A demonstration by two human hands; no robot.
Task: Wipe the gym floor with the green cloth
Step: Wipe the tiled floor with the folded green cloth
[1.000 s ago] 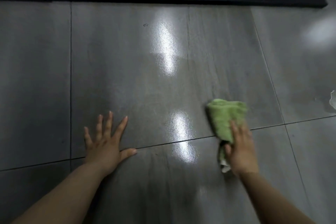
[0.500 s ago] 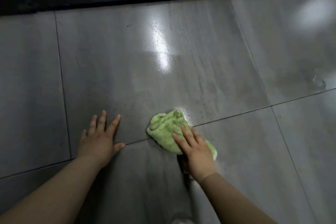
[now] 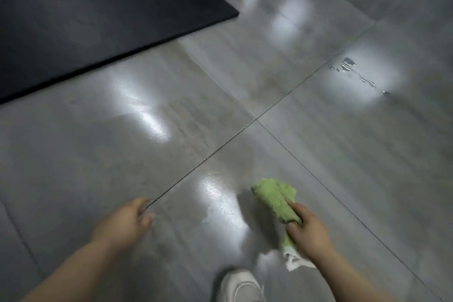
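The green cloth (image 3: 273,197) is bunched into a roll over the glossy grey tiled gym floor (image 3: 318,154), low and right of centre. My right hand (image 3: 310,234) grips its near end, fingers and thumb curled round it, and a white tag end hangs below the hand. A dark shadow lies on the tile just left of the cloth; whether the cloth touches the floor I cannot tell. My left hand (image 3: 123,223) is at lower left near a tile joint, fingers loosely curled and holding nothing.
A black rubber mat (image 3: 85,14) covers the upper left. Water drops (image 3: 353,71) sit on a tile at the upper right, inside a bright reflection. A white shoe (image 3: 241,285) stands at the bottom edge between my arms.
The view has swung, so the mat now sits at the upper left. My right hand went from pressing flat on the cloth to gripping it bunched. My left hand's spread fingers have curled.
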